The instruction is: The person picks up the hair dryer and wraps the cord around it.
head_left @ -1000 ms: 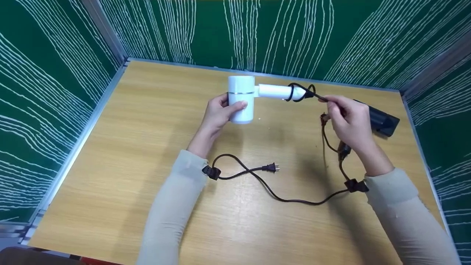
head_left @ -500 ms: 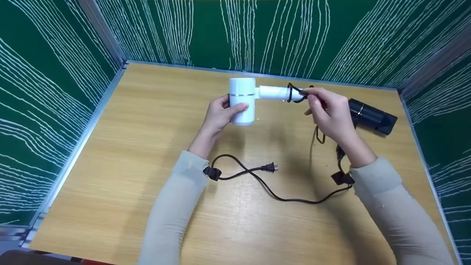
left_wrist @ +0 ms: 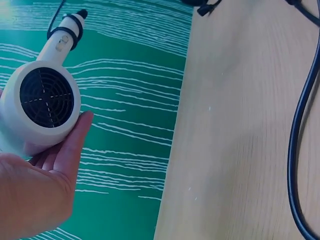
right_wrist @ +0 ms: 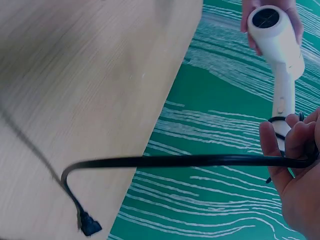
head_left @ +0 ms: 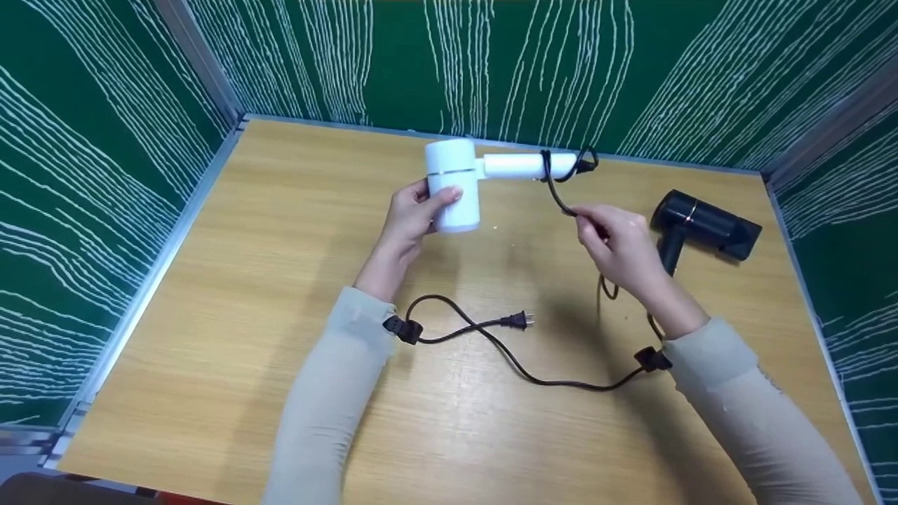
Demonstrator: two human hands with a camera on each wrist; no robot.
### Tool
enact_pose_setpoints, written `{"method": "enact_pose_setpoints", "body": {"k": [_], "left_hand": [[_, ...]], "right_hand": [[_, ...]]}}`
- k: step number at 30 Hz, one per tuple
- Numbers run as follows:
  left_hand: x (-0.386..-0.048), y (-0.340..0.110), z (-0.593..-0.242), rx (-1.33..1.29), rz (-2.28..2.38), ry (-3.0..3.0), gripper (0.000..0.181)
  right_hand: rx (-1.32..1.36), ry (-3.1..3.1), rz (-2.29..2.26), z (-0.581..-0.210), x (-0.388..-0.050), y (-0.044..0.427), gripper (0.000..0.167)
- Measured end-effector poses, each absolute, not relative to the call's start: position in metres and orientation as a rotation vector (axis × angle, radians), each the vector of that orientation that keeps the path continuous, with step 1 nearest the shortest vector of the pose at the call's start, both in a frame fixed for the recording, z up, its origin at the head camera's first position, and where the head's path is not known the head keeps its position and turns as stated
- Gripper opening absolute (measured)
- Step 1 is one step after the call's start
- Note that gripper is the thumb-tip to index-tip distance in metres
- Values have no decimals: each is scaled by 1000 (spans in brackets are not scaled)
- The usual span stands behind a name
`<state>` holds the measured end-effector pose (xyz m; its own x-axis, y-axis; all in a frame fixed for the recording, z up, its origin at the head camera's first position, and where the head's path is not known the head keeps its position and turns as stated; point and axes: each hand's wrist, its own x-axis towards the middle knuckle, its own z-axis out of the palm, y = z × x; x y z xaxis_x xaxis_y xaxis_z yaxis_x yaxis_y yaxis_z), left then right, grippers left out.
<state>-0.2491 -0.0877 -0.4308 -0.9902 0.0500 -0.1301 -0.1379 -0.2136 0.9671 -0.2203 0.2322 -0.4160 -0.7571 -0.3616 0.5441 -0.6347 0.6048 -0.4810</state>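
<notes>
In the head view, a white hair dryer [head_left: 456, 158] is held above the table, its handle [head_left: 519, 166] pointing right. My left hand [head_left: 407, 217] grips its barrel, thumb across the front. The left wrist view shows the round black grille [left_wrist: 47, 97] of the dryer. A black cord [head_left: 554, 193] loops round the handle's end. Beside the handle my right hand [head_left: 617, 242] pinches this cord between thumb and fingers. From that hand, in the right wrist view, the cord runs left and bends down to a dark plug end [right_wrist: 90, 225].
A black hair dryer [head_left: 708, 221] lies on the table [head_left: 245, 280] at the right. Another black cord [head_left: 561, 383] curves over the table, with a two-prong plug [head_left: 519, 320] near the middle. Green walls [head_left: 400, 63] with white lines stand on the sides and back.
My right hand has moved left from the handle's tip, then down towards me, drawing the cord below the handle. The white hair dryer has shifted slightly up and left in my left hand.
</notes>
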Motion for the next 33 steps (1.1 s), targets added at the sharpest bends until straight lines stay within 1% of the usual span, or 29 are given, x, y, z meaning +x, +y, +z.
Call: {"method": "enact_pose_setpoints", "body": {"k": [8, 17, 24, 29, 33], "left_hand": [[-250, -89, -431, -114, 2389, 1842, 52], [-248, -88, -430, -115, 2354, 1866, 57], [-249, -81, -426, -158, 2368, 1869, 57], [-248, -76, -425, -195, 2401, 1810, 57], [-246, -74, -424, -204, 2428, 1735, 56]], "right_hand": [[868, -2328, 728, -406, -226, 250, 20], [805, -2344, 712, -391, -220, 265, 21], [873, -2294, 724, -388, -215, 251, 21], [967, -2330, 636, -397, -218, 238, 20], [975, -2359, 585, -405, -220, 237, 20]]}}
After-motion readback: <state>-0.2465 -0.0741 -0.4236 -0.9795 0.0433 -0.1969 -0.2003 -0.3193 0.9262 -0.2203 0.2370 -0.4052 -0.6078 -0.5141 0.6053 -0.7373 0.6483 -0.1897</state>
